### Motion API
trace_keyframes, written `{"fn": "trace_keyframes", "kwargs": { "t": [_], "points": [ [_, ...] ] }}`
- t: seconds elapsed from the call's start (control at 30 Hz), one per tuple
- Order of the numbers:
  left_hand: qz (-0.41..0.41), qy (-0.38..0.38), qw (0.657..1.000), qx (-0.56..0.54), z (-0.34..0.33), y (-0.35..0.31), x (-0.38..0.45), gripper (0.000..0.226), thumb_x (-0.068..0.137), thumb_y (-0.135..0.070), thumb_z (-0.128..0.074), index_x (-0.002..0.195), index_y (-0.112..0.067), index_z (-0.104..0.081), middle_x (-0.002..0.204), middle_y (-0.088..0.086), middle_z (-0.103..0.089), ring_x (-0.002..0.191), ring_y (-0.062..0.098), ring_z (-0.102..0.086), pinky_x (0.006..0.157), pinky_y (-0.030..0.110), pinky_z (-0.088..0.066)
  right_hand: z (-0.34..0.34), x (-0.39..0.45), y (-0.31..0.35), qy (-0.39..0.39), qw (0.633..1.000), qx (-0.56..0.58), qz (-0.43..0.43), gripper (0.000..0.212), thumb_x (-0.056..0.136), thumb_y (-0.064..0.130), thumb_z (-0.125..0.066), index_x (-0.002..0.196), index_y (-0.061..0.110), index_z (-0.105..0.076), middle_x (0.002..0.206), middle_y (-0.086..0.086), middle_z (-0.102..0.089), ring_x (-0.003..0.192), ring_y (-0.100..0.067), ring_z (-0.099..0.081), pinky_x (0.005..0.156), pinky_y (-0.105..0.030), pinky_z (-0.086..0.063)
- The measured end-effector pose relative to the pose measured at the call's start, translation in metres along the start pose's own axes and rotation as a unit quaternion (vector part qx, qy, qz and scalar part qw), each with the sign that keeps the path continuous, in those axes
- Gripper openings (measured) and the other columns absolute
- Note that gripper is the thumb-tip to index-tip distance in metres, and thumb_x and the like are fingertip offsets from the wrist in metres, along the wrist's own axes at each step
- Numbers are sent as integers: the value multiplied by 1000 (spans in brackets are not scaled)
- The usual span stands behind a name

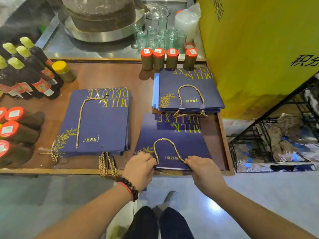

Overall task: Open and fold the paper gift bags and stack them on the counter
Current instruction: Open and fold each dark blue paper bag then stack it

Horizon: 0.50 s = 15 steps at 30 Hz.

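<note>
- I have both hands on the near edge of the flat blue gift bag (172,149), which lies on the wooden counter (110,75) right in front of me, at its near right end.
- My left hand (140,165) sits at the bag's near left corner with the fingers curled down onto the top rim; they seem to pinch the paper, though the fingertips are hidden under the knuckles.
- My right hand (201,165) grips the rim just right of where the gold rope handle (166,147) enters the bag, fingers bent over the edge; I cannot tell how deep the thumb goes.
- I judge the step in hand to be taking hold of the mouth of this bag to pull it open.
- Next I will need to part the two paper walls at the rim: one hand holding the lower wall down, the other lifting the upper wall, keeping the rope out of the fold.
- Two piles wait on the counter: the left stack (96,121), just beside my bag, and the far stack (188,90), whose near edge overlaps my bag's far end.
- I cannot tell which pile is the finished one.
- The red-capped jars (168,58) stand just behind the far stack, so any lift should stay low and near.
</note>
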<state>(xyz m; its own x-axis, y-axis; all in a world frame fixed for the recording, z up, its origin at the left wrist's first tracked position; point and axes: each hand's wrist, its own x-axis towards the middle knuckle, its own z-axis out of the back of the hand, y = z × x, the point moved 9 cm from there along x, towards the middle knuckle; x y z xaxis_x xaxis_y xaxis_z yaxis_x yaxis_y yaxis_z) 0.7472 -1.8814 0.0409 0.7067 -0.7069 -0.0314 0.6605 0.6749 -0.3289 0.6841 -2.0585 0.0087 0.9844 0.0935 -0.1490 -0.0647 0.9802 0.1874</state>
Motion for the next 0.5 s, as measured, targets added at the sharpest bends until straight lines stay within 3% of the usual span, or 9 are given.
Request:
{"fn": "trace_keyframes", "kwargs": {
  "t": [0.1, 0.2, 0.33, 0.43, 0.5],
  "points": [
    [25, 41, 999, 23, -43, 16, -7, 26, 57, -12, -74, 80, -19, -64, 77, -1, -58, 72, 26, -58, 55, 34, -48, -40, -1, 4, 6, 999, 12, -42, 45, 66, 10, -75, 110, 18, -68, 113, -3, -67, 101, -27, -66, 80, -39, -53],
    [62, 89, 994, 29, -88, 30, -19, 33, 52, -7, -72, 82, -18, -62, 80, 1, -56, 75, 28, -56, 58, 36, -47, -77, -7, 12, 17, 997, 10, -76, 43, 70, 9, -69, 112, 19, -65, 116, -2, -62, 107, -27, -62, 87, -39, -47],
    [92, 95, 991, -13, -112, 32, -29, 45, 51, -3, -68, 94, -14, -63, 92, 3, -56, 85, 29, -55, 70, 39, -49, -113, -19, 15, 71, 986, -4, -148, 63, 63, 18, -85, 122, 11, -65, 132, -9, -60, 120, -29, -58, 97, -47, -48],
    [83, 112, 989, -50, -122, 18, -44, 63, 60, -9, -62, 122, -7, -57, 124, 10, -54, 114, 32, -50, 96, 45, -46, -108, -18, 40, 36, 990, -4, -139, 76, 69, 18, -69, 140, 5, -47, 144, -14, -49, 133, -32, -47, 108, -52, -36],
    [83, 158, 983, -33, -133, 9, -52, 81, 71, -17, -60, 147, -8, -33, 153, 15, -29, 142, 35, -25, 115, 46, -24, -109, -12, 71, 32, 996, 6, -86, 76, 69, 20, -54, 143, 8, -41, 149, -12, -44, 137, -29, -42, 112, -49, -25]
  ]
}}
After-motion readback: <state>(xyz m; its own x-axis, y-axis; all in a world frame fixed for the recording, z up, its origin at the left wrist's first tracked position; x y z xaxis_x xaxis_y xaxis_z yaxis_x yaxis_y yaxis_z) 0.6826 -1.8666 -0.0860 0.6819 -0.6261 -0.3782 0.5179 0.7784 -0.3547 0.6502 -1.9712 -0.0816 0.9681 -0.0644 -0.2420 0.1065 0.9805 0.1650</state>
